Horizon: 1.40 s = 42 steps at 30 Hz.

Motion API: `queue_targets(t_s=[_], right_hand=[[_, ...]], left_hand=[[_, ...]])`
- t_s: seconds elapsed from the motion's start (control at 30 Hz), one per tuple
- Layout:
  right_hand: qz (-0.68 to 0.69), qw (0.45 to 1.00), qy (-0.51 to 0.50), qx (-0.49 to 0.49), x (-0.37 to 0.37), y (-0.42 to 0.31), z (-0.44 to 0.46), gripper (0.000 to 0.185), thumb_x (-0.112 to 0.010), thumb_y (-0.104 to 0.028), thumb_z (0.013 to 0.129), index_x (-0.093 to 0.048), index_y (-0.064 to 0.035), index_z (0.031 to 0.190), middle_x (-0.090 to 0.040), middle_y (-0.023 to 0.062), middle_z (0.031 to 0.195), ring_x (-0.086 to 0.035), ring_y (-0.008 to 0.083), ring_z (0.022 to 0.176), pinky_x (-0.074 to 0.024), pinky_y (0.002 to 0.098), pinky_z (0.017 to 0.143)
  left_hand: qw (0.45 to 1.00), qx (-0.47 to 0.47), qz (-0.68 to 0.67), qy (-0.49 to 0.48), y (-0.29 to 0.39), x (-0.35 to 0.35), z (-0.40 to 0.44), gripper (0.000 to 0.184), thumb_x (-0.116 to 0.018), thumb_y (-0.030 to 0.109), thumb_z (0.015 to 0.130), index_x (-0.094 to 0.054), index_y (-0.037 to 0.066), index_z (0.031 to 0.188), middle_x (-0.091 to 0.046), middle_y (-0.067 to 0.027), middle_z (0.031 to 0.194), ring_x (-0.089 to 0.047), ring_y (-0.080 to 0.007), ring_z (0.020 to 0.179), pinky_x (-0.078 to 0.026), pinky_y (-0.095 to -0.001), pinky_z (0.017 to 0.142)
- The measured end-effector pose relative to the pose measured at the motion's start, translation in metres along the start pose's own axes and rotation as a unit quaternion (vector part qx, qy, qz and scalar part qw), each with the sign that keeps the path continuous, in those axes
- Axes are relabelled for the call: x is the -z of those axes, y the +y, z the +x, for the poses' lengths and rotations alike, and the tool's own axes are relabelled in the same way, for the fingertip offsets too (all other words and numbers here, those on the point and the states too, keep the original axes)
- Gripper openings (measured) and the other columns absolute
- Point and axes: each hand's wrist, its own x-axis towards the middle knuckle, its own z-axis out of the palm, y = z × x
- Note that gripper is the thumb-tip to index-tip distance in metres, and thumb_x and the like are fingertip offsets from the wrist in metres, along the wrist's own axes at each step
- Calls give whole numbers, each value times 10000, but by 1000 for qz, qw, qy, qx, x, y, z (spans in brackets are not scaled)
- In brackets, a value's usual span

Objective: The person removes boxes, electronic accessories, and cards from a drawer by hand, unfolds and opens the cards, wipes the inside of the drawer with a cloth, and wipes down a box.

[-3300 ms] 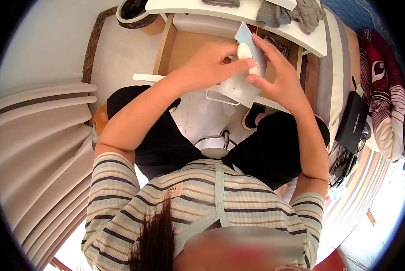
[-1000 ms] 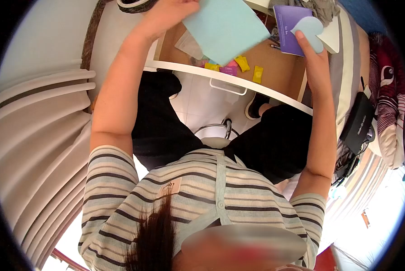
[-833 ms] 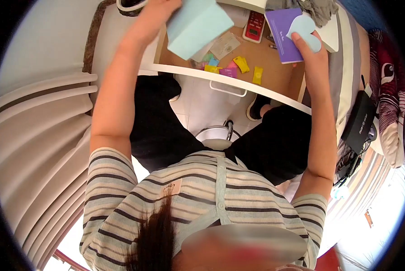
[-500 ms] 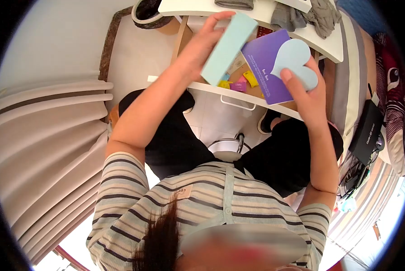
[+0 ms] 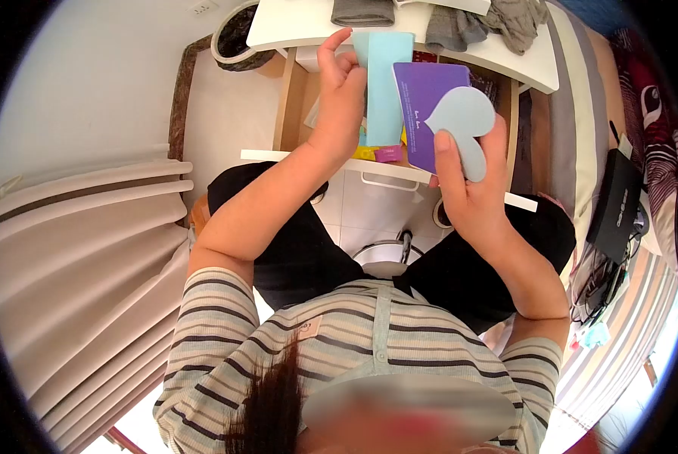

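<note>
Head view: left hand [image 5: 340, 102] grips pale-blue cardboard box [image 5: 387, 94]; right hand [image 5: 474, 198] pinches pale-blue flat heart [image 5: 464, 113] against purple card [image 5: 422, 83], likely steadying both.

Striped short-sleeved ribbed top [image 5: 354, 325] with pale buttoned placket and small chest label, apparently lettered; black trousers [image 5: 301, 234].

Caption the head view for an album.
Left hand with a pale blue piece, right hand with a purple card and pale heart, above an open drawer of small bright packets.
</note>
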Motion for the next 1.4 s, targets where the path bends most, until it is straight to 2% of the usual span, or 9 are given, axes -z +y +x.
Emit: queue_targets(t_s=[0.13,0.2,0.3,0.67,0.77,0.87,0.93,1.1,1.4], right_hand=[[39,999,22,7,1,7,1,336,-520,-94,860,-426,29,1159,-534,200,989,-578,276,803,-463,359,718],[35,999,21,15,0,10,1,342,-523,-89,857,-421,33,1160,-535,198,985,-575,266,803,-464,352,714],[44,999,16,-7,-4,6,0,338,-525,-82,855,-420,32,1155,-538,193,974,-574,265,813,-463,343,716],[5,1000,13,5,-2,7,10,320,-512,-38,854,-422,11,1157,-544,183,979,-580,281,852,-464,339,758],[-62,992,61,90,2,12,16,308,-499,-28,858,-432,-5,1159,-538,186,994,-571,273,880,-456,341,772],[-62,988,85,116,7,16,20,264,-480,-50,879,-461,-15,1141,-571,139,887,-588,212,744,-478,306,657],[123,978,-12,-167,16,6,23,234,-468,-98,902,-487,-22,1123,-564,64,730,-546,136,553,-441,257,485],[151,973,4,-176,25,15,29,247,-473,-154,910,-512,-38,1126,-539,27,661,-473,81,452,-365,226,382],[127,983,39,-125,17,16,25,236,-436,-160,934,-493,-1,1099,-552,53,701,-475,91,483,-389,228,430]], left_hand=[[1000,2,-27,-2,-12,9,9,517,-362,30,827,-225,97,1321,-498,-50,1037,-478,-126,929,-395,-258,837],[1000,-24,-2,-12,-13,11,10,408,-451,203,917,-270,113,1271,-483,-74,1135,-530,-139,941,-478,-293,770],[1000,-17,-18,5,-6,7,5,504,-364,38,824,-242,69,1312,-506,-47,1040,-472,-126,943,-382,-265,860],[994,-90,54,-7,-1,0,-5,468,-357,35,840,-254,30,1297,-495,-64,1073,-456,-130,967,-375,-263,869],[993,-93,71,-27,-3,-5,-10,467,-367,31,840,-256,31,1294,-493,-72,1088,-455,-140,987,-377,-277,874],[996,-70,31,-46,-3,-4,-7,471,-402,30,840,-261,43,1290,-494,-83,1121,-455,-145,1024,-380,-289,880],[996,-60,-2,-66,0,-1,-5,476,-429,33,843,-262,52,1288,-495,-92,1146,-455,-145,1048,-381,-292,883],[988,32,-33,-149,8,7,-2,575,-590,94,843,-234,81,1295,-550,-114,1139,-519,-162,1026,-414,-320,888],[990,-19,3,-136,9,11,-2,546,-600,80,838,-294,84,1290,-557,-85,1157,-518,-162,1066,-422,-333,890]])
